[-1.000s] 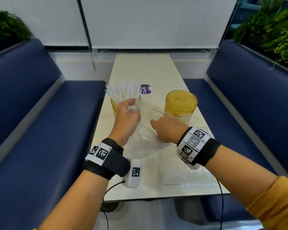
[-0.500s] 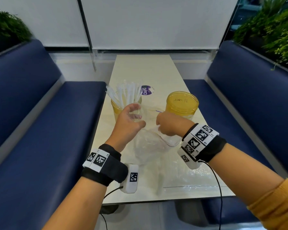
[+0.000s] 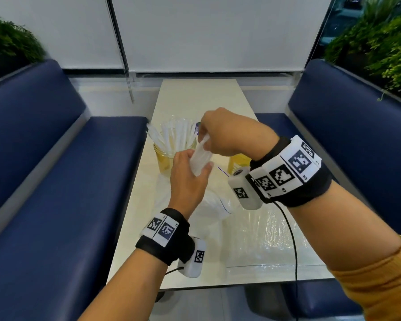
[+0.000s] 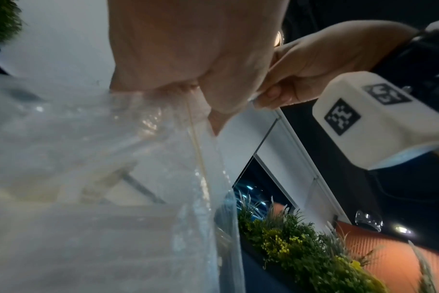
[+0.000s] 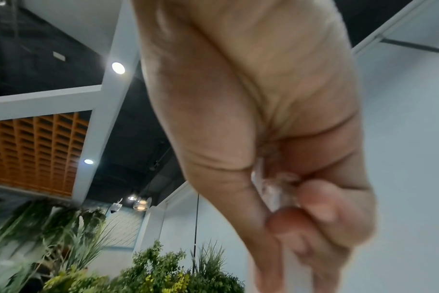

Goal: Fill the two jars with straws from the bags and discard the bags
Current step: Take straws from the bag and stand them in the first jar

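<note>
a dark blue bench [image 3: 56, 181] runs along the left edge of the narrow pale counter [image 3: 202, 98], with a gap of floor only at the near end. the far half of the counter lies bare up to the wall. near the counter's left edge stands a glass jar [image 3: 166, 158], upright, packed with white wrapped straws [image 3: 171, 133] that fan upward and lean left. just right of it the left hand [image 3: 186, 179] is raised above the counter, fingers and thumb curled round a clear bag [image 3: 200, 158] of straws; the bundle's long axis tilts up and away toward the right. the right hand [image 3: 227, 135] sits above it, thumb and fingers pinching the bag's top end. in the left wrist view the bag's clear film [image 4: 113, 178] hangs down in front of the lens. below the hands more crumpled clear plastic [image 3: 259, 237] lies flat on the near counter. a second jar [image 3: 237, 162], yellowish, stands mostly hidden behind the right wrist; its contents cannot be told. another blue bench [image 3: 357, 158] borders the right edge.
</note>
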The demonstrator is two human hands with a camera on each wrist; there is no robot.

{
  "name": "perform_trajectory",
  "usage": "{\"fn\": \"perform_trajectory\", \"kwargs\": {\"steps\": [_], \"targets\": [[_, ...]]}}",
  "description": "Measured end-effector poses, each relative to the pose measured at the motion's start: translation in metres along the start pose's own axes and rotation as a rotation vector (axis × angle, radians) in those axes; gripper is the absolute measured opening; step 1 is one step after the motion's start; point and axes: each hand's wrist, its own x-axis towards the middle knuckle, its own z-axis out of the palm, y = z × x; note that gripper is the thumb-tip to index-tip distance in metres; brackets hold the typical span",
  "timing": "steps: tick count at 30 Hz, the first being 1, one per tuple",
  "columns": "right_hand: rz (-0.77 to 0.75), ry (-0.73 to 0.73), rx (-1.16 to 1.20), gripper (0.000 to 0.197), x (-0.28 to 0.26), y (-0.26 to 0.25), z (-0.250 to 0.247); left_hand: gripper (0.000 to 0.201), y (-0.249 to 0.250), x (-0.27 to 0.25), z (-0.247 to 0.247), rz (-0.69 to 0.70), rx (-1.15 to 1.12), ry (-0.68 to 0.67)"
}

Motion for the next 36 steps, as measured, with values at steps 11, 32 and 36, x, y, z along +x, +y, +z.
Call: {"fn": "perform_trajectory", "kwargs": {"steps": [11, 32, 36], "targets": [[-0.135, 0.173, 0.617, 0.046, 0.015, 0.005, 0.053, 0.039, 0.008, 0.016, -0.011, 0.067, -0.098, 0.014], [-0.244, 0.754, 0.619, 0.043, 0.108, -0.004, -0.046, 0.07, -0.027, -0.014, -0.048, -0.181, -0.187, -0.015], [-0.123, 0.701, 0.381, 0.04, 0.144, -0.004, -0.008, 0.067, -0.031, -0.015, -0.055, -0.182, -0.218, 0.014]]}}
